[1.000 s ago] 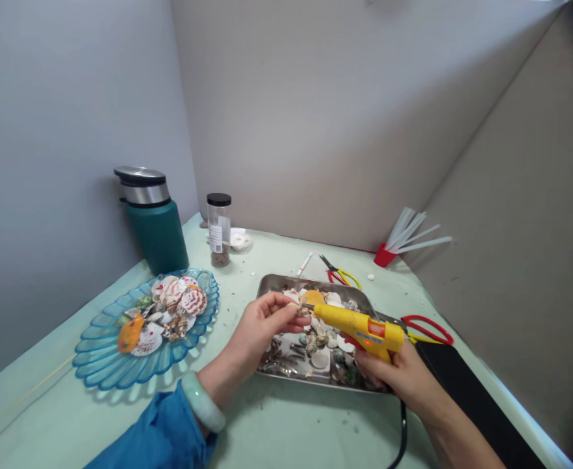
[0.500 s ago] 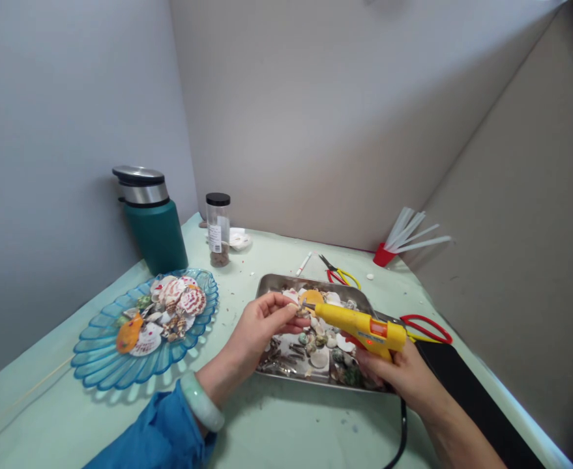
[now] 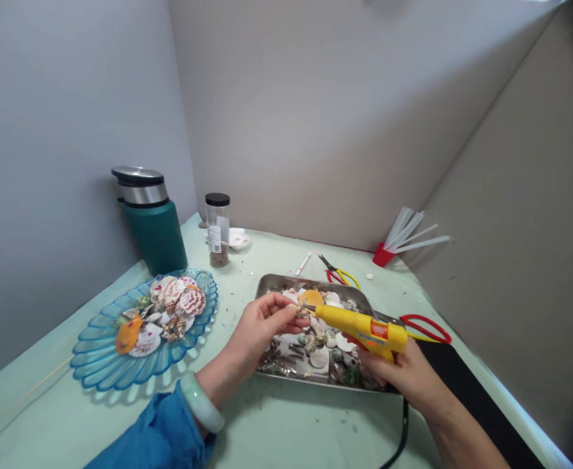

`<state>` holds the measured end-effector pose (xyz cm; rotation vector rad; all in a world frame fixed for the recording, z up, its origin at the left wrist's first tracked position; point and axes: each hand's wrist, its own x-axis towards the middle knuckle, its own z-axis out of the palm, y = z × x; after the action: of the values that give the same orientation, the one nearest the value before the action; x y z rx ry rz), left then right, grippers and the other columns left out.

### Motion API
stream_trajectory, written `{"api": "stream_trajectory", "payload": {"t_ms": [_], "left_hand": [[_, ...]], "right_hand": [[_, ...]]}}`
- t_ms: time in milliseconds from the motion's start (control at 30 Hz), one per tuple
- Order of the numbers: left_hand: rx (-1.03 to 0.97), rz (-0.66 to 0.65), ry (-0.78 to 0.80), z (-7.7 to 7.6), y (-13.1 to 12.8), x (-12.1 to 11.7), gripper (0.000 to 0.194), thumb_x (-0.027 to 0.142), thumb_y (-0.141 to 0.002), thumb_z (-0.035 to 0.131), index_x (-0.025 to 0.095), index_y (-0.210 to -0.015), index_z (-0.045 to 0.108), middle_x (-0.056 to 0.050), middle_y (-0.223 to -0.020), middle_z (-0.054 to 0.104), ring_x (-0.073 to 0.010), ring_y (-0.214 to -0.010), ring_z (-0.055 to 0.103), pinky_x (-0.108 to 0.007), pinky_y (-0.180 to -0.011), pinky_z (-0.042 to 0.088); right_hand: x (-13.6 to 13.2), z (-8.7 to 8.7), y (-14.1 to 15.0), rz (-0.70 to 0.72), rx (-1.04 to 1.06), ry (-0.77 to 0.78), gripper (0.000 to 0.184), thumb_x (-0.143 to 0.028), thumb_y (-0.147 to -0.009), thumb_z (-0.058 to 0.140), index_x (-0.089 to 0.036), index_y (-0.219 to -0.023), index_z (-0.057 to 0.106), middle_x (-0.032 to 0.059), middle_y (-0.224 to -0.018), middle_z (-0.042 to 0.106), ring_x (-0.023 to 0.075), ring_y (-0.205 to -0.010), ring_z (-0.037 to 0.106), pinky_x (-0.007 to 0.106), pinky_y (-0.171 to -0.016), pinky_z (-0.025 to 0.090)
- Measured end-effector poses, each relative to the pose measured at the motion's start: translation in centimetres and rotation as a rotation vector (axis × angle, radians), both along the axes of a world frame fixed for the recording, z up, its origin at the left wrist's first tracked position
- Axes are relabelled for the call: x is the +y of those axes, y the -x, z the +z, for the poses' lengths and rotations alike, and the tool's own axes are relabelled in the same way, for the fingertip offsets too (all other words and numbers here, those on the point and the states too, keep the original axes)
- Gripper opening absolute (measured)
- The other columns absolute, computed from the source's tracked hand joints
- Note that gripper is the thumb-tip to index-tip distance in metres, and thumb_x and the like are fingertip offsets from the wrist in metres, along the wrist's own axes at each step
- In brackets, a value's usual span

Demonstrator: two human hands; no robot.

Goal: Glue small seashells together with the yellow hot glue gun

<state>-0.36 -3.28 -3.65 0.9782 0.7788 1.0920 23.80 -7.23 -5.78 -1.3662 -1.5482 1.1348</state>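
My right hand grips a yellow hot glue gun, its metal nozzle pointing left. An orange light glows on the gun's side, and a black cord runs down from it. At the nozzle tip, my left hand pinches a small shell between thumb and fingers; its exact shape is partly hidden. Both hands are over a metal tray filled with assorted seashells. Some metal hair clips lie in the tray's near left part.
A blue scalloped plate with shells is at left. Behind stand a green bottle and a clear jar. Scissors, larger red-handled scissors, a red cup of glue sticks and a black mat are to the right.
The glue gun has shifted very slightly to the right, its nozzle still close to the shell. My left hand stays almost in place.
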Motion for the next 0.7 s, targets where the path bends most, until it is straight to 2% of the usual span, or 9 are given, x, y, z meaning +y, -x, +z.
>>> {"api": "stream_trajectory", "payload": {"t_ms": [133,200,267,333,400,533,633,700], "left_hand": [[0.003,0.014,-0.002,0.0,0.1,0.0,0.023,0.032,-0.075,0.073,0.013,-0.081,0.06,-0.008,-0.075,0.073,-0.0218,-0.079,0.072,-0.03,-0.074,0.055],[-0.001,0.017,-0.007,0.1,0.1,-0.1,0.025,0.034,-0.073,0.074,0.013,-0.081,0.061,-0.007,-0.075,0.073,-0.0225,-0.081,0.072,-0.031,-0.075,0.055],[-0.001,0.016,-0.009,0.1,0.1,-0.1,0.027,0.035,-0.072,0.075,0.013,-0.082,0.061,-0.008,-0.075,0.073,-0.0232,-0.081,0.072,-0.031,-0.075,0.055],[-0.004,0.013,-0.01,0.1,0.1,-0.2,0.029,0.036,-0.071,0.075,0.013,-0.082,0.061,-0.008,-0.076,0.073,-0.0231,-0.081,0.072,-0.031,-0.074,0.055],[-0.015,0.004,-0.018,0.1,0.1,-0.2,0.029,0.036,-0.072,0.075,0.013,-0.082,0.06,-0.008,-0.076,0.073,-0.0223,-0.081,0.072,-0.03,-0.074,0.055],[-0.043,-0.038,-0.039,0.2,0.1,-0.3,0.028,0.034,-0.074,0.074,0.013,-0.084,0.059,-0.006,-0.075,0.072,-0.0203,-0.08,0.072,-0.029,-0.074,0.055],[-0.041,-0.079,-0.056,0.2,0.1,-0.4,0.027,0.034,-0.074,0.074,0.014,-0.084,0.06,-0.006,-0.077,0.071,-0.0199,-0.08,0.071,-0.029,-0.074,0.055],[-0.04,-0.104,-0.072,0.2,0.1,-0.5,0.027,0.034,-0.073,0.074,0.014,-0.084,0.061,-0.005,-0.08,0.071,-0.0208,-0.081,0.071,-0.029,-0.073,0.056]], "right_hand": [[0.0,0.5,-1.1,-0.084,-0.225,-0.155,0.021,-0.037,-0.079,0.06,-0.016,-0.079,0.062,-0.0008,-0.057,0.053,0.0134,-0.049,0.047,0.024,-0.046,0.036],[-0.1,0.6,-1.3,-0.079,-0.441,-0.284,0.017,-0.031,-0.08,0.059,-0.018,-0.09,0.065,0.003,-0.071,0.065,0.0177,-0.059,0.056,0.026,-0.053,0.041],[-0.1,0.6,-1.2,-0.045,-0.663,-0.389,0.029,-0.023,-0.078,0.056,-0.023,-0.106,0.065,0.0051,-0.088,0.071,0.0213,-0.071,0.063,0.028,-0.063,0.045],[-0.1,0.6,-0.9,-0.016,-0.842,-0.418,0.038,-0.02,-0.077,0.055,-0.026,-0.113,0.064,0.0055,-0.095,0.073,0.0229,-0.076,0.066,0.029,-0.066,0.045],[-0.2,1.0,-0.7,0.009,-0.945,-0.398,0.034,-0.026,-0.079,0.057,-0.026,-0.112,0.065,0.0057,-0.092,0.074,0.0232,-0.074,0.067,0.029,-0.063,0.045],[-0.6,3.3,-0.4,0.036,-0.91,-0.41,0.033,-0.044,-0.082,0.06,-0.024,-0.108,0.068,0.0063,-0.089,0.071,0.0225,-0.074,0.065,0.03,-0.066,0.046],[-0.7,5.0,0.8,-0.044,-0.759,-0.471,0.028,-0.042,-0.087,0.055,-0.022,-0.102,0.068,0.0066,-0.085,0.068,0.0203,-0.073,0.062,0.03,-0.066,0.046],[-0.4,5.4,2.1,-0.035,-0.588,-0.477,0.025,-0.038,-0.09,0.051,-0.021,-0.098,0.069,0.0071,-0.087,0.068,0.0186,-0.072,0.061,0.029,-0.066,0.047]]}}
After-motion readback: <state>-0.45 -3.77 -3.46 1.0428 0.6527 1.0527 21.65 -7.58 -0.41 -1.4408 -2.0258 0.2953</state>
